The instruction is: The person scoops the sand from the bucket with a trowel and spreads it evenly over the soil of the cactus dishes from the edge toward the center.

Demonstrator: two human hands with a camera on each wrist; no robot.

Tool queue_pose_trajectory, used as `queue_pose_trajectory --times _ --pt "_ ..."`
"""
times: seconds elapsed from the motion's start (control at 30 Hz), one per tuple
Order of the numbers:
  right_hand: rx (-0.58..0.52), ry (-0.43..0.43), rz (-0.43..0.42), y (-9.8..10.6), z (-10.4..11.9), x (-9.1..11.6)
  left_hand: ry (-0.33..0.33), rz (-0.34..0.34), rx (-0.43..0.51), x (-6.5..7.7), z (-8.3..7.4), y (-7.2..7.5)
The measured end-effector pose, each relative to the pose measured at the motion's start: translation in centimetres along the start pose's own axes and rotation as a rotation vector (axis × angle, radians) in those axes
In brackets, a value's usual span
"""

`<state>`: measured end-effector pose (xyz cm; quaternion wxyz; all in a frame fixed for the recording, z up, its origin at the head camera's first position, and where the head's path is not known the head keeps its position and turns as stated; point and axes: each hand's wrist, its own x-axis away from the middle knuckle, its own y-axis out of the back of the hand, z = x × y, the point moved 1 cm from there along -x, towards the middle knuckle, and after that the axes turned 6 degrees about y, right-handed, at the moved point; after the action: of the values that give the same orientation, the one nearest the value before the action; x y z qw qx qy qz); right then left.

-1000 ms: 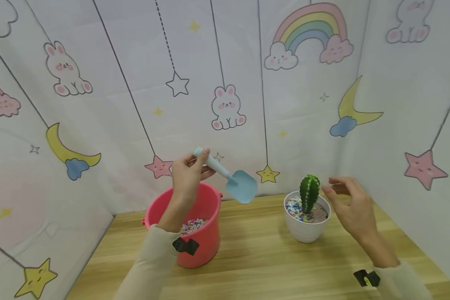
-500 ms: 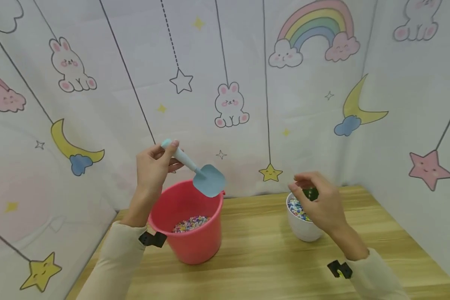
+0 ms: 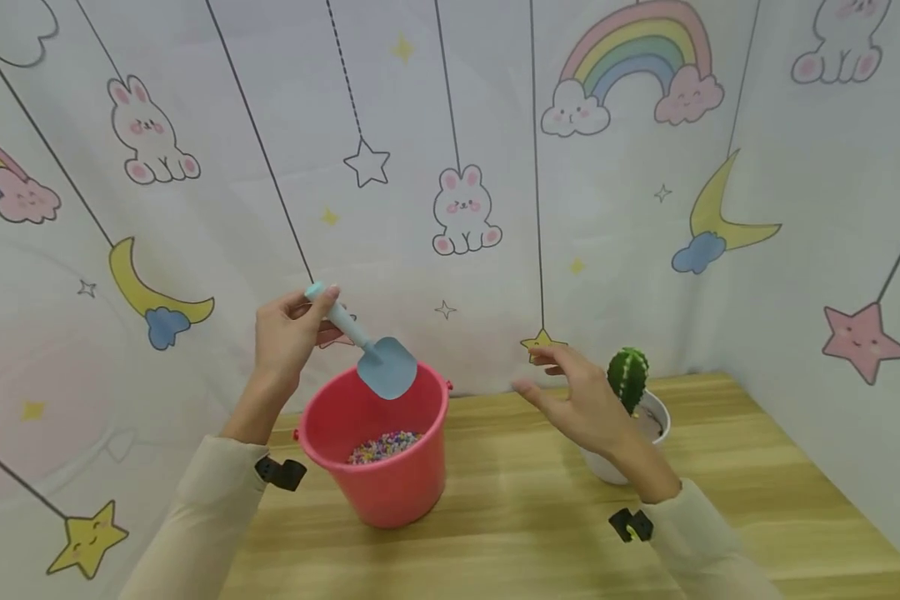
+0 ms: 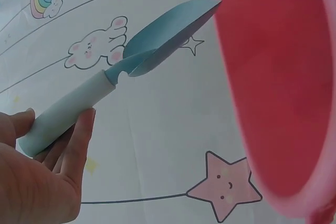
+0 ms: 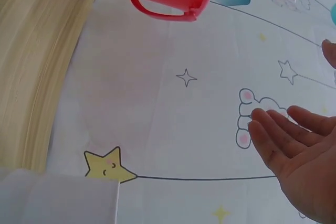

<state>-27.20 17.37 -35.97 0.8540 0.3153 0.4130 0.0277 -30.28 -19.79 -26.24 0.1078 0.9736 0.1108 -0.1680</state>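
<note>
My left hand [image 3: 281, 342] grips the pale handle of a light blue toy shovel [image 3: 387, 368] near its end. The shovel's blade hangs tilted over the back of a red bucket [image 3: 393, 492], and no beads show on it. Small multicoloured beads [image 3: 385, 447] cover the bucket's bottom. In the left wrist view the handle [image 4: 68, 111] lies between thumb and fingers. My right hand [image 3: 577, 404] is raised with fingers apart and holds nothing. Behind it stands a white pot [image 3: 607, 467] with a green cactus [image 3: 628, 379], partly hidden by the hand and wrist.
A wood-grain table [image 3: 510, 517] carries the bucket and pot. Light curtains [image 3: 495, 100] with printed rabbits, stars and moons stand close behind and at both sides. The bucket's handle [image 5: 163, 17] hangs at its side in the right wrist view.
My left hand has carried the shovel leftward, and its blade is now over the bucket. The right hand has moved left from the cactus's right side, passing in front of the pot.
</note>
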Motion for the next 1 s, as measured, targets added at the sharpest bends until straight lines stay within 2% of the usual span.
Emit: queue_pose_trajectory --times 0.2,0.33,0.4,0.6,0.73,0.9,1.0 --pt "-0.028 -0.062 0.093 -1.4 1.2 -1.5 0.056 0.034 -0.028 -1.0 0.8 0.7" --pt "-0.036 -0.092 0.159 -2.5 1.8 -2.2 0.093 0.050 -0.079 -1.4 1.4 0.8" --pt "-0.018 -0.097 0.209 -3.1 2.1 -2.5 0.104 0.078 -0.110 -1.7 1.8 0.8" --pt "0.074 -0.125 0.415 -5.6 2.2 -3.4 0.155 0.178 -0.206 -2.7 2.3 0.2" --pt "0.074 -0.169 0.524 -7.2 2.3 -3.9 0.183 0.207 -0.239 -3.5 2.5 -0.3" --pt "0.092 -0.163 0.609 -9.0 2.3 -4.9 0.192 0.240 -0.248 -4.1 2.7 -0.8" --pt "0.099 -0.137 0.619 -9.7 2.4 -5.4 0.191 0.267 -0.267 -4.4 3.0 -1.2"
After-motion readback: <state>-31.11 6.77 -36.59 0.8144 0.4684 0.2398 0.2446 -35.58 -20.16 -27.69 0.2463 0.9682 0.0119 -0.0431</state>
